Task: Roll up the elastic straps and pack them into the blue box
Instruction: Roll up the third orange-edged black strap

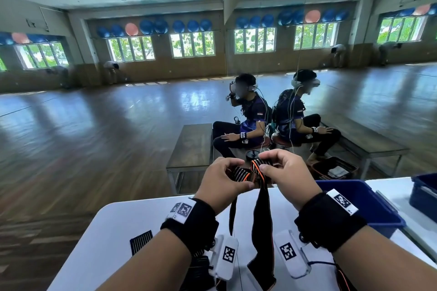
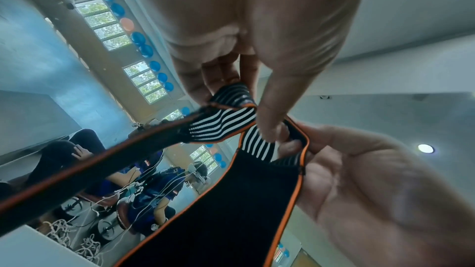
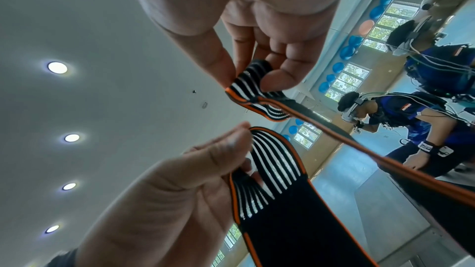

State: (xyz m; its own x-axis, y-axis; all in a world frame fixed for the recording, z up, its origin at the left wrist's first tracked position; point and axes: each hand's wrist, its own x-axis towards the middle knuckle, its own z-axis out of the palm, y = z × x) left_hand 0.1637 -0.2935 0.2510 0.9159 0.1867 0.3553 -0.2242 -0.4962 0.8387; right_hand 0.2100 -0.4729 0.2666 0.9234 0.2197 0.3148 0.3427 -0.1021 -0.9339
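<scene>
The left hand (image 1: 221, 178) is raised above the near edge of the table, its fingers curled and its thumb pressed against one striped end of a black elastic strap with orange edging and white stripes (image 1: 243, 173). In the left wrist view the thumb (image 2: 272, 109) lies across the striped fabric (image 2: 221, 125) while the fingertips pinch it from behind. The right hand (image 1: 287, 172) is level with the left and just beside it, and it pinches the other striped end of the same strap between thumb and curled fingers. The right wrist view shows that end folded over the fingertips (image 3: 280, 76), with the stripes (image 3: 246, 88) bunched in the pinch. Both hands are therefore grasping the strap, and neither is relaxed.

From the two pinched ends the strap hangs down between the wrists in two black lengths: a narrow one seen edge-on below the left hand, and a broad one (image 1: 262, 231) below the right hand whose lower end reaches the white table (image 1: 132, 217). Whether any of it is already rolled cannot be told.

A black wristband with white coded tags (image 1: 186, 215) wraps each wrist. On the table, to the right of the right forearm, stands the blue plastic box (image 1: 369, 201); its inside is hidden by the arm. A second small black striped piece (image 1: 141, 242) lies flat on the table to the left of the left forearm. Beyond the table, a wall mirror reflects a seated person (image 1: 246, 125) and a wooden floor (image 1: 94, 137).
</scene>
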